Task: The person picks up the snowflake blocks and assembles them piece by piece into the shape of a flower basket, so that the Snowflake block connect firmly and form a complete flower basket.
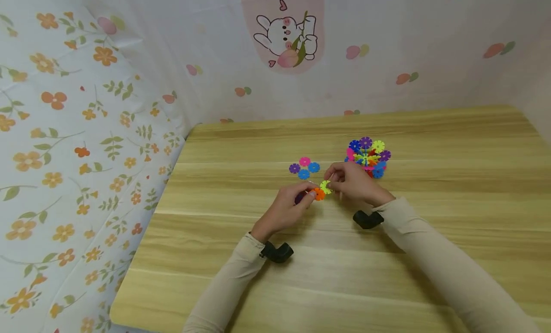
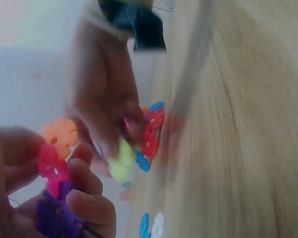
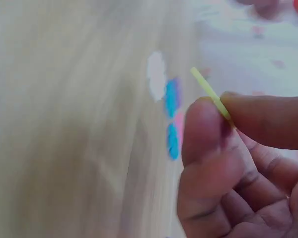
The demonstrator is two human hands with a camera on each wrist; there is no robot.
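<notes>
My left hand (image 1: 284, 207) holds a small chain of plastic snowflake discs: an orange disc (image 1: 319, 194), a pink disc (image 2: 52, 171) and a purple disc (image 2: 57, 218) joined edge to edge. In the head view the pink one is hidden by the fingers. Between thumb and forefinger, my right hand (image 1: 354, 182) pinches a yellow-green disc (image 3: 211, 94), seen edge-on in the right wrist view. The yellow-green disc is close to the orange one in the head view; the left wrist view shows a gap between them.
Several loose discs lie just beyond the left hand, among them a pink disc (image 1: 304, 161), a purple disc (image 1: 294, 168) and a blue disc (image 1: 303, 174). A white disc (image 2: 159, 224) is near them. Behind the right hand stands a multicoloured cluster of joined discs (image 1: 365, 142) on the wooden table (image 1: 193, 237).
</notes>
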